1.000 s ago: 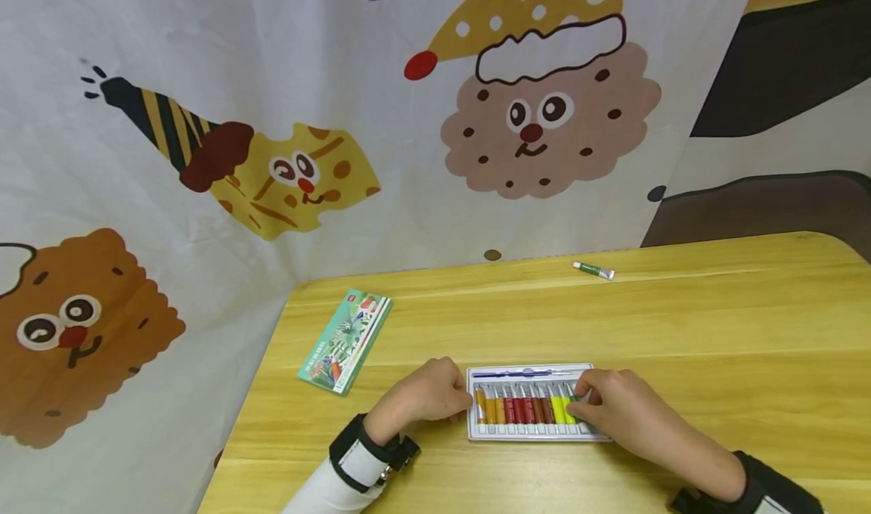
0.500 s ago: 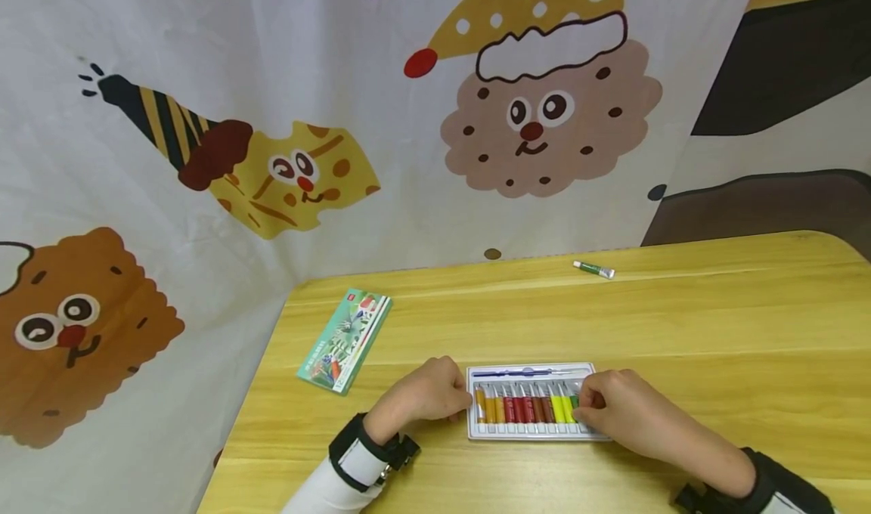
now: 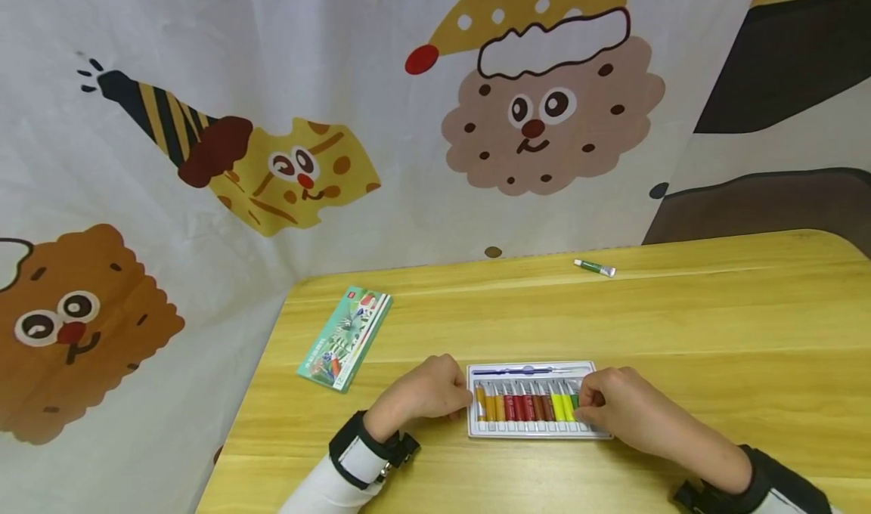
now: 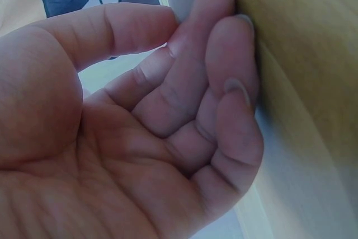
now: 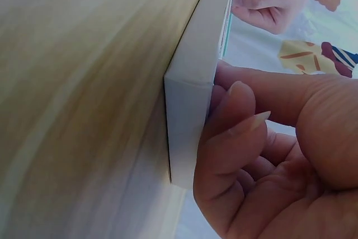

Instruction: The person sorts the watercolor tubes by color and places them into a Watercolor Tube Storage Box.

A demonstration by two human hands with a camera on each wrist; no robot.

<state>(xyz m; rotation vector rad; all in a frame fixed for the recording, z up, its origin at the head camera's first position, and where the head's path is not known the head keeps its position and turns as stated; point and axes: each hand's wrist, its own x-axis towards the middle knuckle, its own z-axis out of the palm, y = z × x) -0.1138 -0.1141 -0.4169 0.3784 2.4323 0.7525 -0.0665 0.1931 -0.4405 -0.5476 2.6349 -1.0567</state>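
An open white tray of paint tubes (image 3: 537, 433) lies on the table, its tubes in a row from ochre through reds and browns to yellow and green. A thin blue-handled paintbrush (image 3: 513, 372) rests along its far side. My left hand (image 3: 430, 389) holds the tray's left edge between thumb and forefinger, the other fingers curled on the tabletop. My right hand (image 3: 626, 412) reaches over the right end of the tray, thumb and fingertips pinched at a green paint tube (image 3: 576, 401). Those fingers hide most of that tube and the last slots.
A teal printed paint box (image 3: 345, 339) lies to the left on the wooden table (image 3: 735, 332). Near the back edge is a loose green paint tube (image 3: 595, 267). Behind the table hangs a white cloth (image 3: 408, 219) with cartoon prints.
My right hand's thumb and fingertips have shifted slightly to the right at the green tube and drawn closer together. The left hand and the tray have stayed in place.
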